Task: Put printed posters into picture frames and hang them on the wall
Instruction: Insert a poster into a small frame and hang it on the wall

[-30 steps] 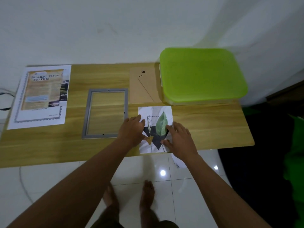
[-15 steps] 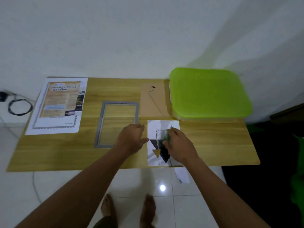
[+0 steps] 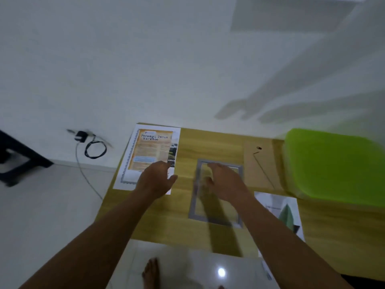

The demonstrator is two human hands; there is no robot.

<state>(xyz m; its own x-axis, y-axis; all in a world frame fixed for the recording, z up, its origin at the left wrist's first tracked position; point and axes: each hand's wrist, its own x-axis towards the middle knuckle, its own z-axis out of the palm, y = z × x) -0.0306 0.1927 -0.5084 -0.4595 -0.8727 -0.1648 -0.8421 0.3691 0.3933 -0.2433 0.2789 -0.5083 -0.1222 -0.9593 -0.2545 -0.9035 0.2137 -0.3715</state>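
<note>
One grey frame (image 3: 208, 207), right hand (image 3: 227, 182) above (blurred)

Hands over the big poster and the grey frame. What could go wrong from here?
1. The leaf poster lies at the table's near edge, partly under the right forearm; a brush could sweep it off.
2. The right hand is over the grey frame's reflective pane; pressing may smudge it.
3. The left hand could crease the large poster.

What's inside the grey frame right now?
Through the frame, only the table shows where the opening is visible. The right hand and forearm cover its upper right part, so that area is hidden.
</note>
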